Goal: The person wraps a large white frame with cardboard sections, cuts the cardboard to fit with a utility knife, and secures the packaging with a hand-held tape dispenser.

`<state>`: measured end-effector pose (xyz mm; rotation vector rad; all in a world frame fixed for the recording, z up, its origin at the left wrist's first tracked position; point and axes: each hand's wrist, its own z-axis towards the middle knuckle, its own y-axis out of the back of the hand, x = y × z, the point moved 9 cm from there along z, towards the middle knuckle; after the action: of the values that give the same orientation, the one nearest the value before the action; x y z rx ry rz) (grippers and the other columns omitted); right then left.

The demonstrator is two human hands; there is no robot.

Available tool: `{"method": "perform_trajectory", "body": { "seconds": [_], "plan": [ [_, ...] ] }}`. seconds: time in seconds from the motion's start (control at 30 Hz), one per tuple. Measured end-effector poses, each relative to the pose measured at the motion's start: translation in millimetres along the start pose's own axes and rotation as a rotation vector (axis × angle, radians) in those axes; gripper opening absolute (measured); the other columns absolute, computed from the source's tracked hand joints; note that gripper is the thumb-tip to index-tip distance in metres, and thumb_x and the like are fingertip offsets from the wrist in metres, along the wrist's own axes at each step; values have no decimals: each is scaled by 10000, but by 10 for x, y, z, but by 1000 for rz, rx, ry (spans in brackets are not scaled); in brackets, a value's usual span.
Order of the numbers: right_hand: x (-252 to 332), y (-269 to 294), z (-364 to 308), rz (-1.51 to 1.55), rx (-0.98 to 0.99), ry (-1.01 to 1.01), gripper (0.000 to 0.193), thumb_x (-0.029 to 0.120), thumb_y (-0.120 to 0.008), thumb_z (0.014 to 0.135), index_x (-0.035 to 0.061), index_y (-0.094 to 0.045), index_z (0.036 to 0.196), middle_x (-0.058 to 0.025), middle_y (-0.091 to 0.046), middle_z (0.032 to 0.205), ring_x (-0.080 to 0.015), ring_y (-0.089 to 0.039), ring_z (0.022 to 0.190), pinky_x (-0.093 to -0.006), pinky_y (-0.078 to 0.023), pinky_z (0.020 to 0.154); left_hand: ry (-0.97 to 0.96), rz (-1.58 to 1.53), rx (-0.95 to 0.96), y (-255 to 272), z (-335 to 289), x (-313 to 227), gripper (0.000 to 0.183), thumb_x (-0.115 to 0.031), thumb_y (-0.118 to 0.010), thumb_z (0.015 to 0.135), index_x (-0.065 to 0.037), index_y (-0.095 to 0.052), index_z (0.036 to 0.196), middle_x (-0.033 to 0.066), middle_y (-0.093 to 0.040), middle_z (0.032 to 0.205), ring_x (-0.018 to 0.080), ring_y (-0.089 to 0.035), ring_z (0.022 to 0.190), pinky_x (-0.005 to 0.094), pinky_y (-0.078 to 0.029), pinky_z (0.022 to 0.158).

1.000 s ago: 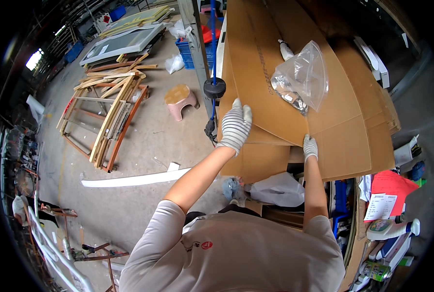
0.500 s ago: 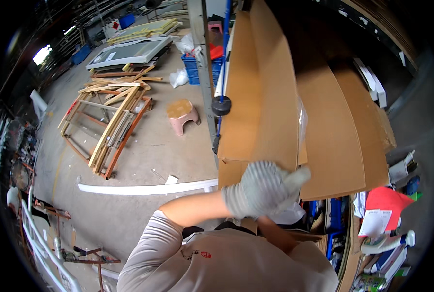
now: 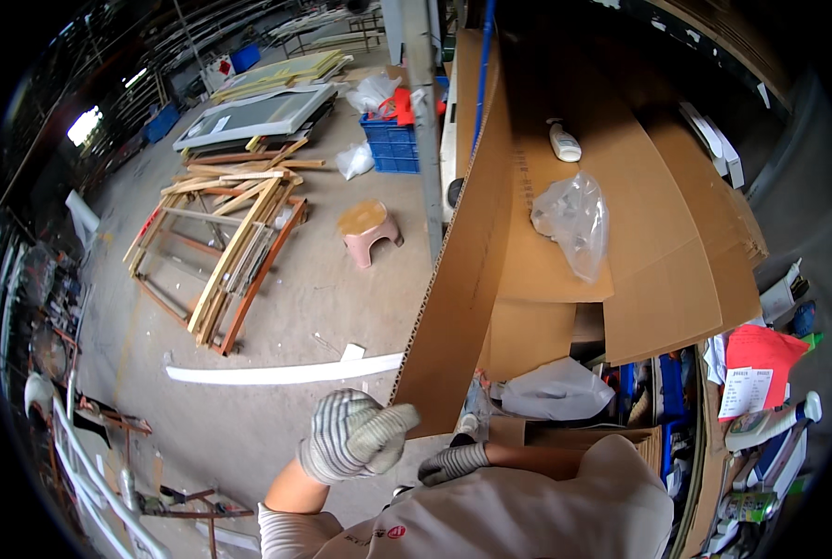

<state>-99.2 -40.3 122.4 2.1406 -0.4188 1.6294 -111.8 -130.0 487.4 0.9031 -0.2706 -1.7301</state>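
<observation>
Pink stool (image 3: 367, 233) on concrete floor (image 3: 360, 307), near wooden frames (image 3: 239, 256); blue crate (image 3: 391, 147) partly behind metal post (image 3: 426, 140).

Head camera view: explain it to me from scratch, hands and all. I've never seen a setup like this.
There is no machine here, just a person's gloved left hand and right hand. The wide, curved picture comes from a camera worn on the head, looking down, so its left is the person's left.

On the flat cardboard rest a white bottle and a clear plastic bag. Beside them, a cardboard sheet stands raised at an angle. The left hand is at its lower corner; the right is near its lower edge. Whether either hand grips the sheet is hard to tell from this angle.
</observation>
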Motion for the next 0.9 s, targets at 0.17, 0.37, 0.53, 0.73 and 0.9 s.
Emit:
{"method": "perform_trajectory", "body": {
  "seconds": [0.17,0.37,0.53,0.73,0.9],
  "plan": [
    [597,286,-146,-218,-565,-105,248,226,-499,864,50,-601,1004,-104,-610,884,-242,-574,851,-342,-445,812,87,154,-1,887,-1122,-358,278,16,-586,679,-21,-553,953,-46,-421,448,106,-429,341,253,-311,350],
    [2272,798,-873,-660,-1439,415,494,260,-683,806,15,-516,1201,-113,-544,1203,-242,-514,1113,-357,-383,982,394,180,-296,1872,-3240,-1189,229,11,-624,704,1,-610,932,55,-552,621,189,-540,516,309,-409,484],
    [3363,446,153,-1443,-1181,536,692,480,-633,785,32,-450,1280,-173,-483,1280,-345,-438,1205,-435,-326,1030,905,586,-628,2478,-5185,-2269,221,-79,-664,756,-24,-648,969,97,-641,761,217,-603,657,302,-474,609],
    [2761,446,1438,-1462,-659,482,362,270,-477,898,74,-427,597,-118,-422,578,-296,-410,539,-388,-316,528,1239,651,-728,2262,-6585,-2973,176,-118,-614,799,-41,-629,958,93,-640,792,253,-614,709,337,-485,663],
    [3008,-416,2234,-1400,-718,791,375,220,-509,886,91,-390,554,-109,-396,542,-269,-402,491,-383,-313,499,1323,902,-1274,2451,-7320,-3501,268,-173,-601,815,-70,-604,1063,121,-599,929,265,-579,855,359,-468,784]
  ]
}}
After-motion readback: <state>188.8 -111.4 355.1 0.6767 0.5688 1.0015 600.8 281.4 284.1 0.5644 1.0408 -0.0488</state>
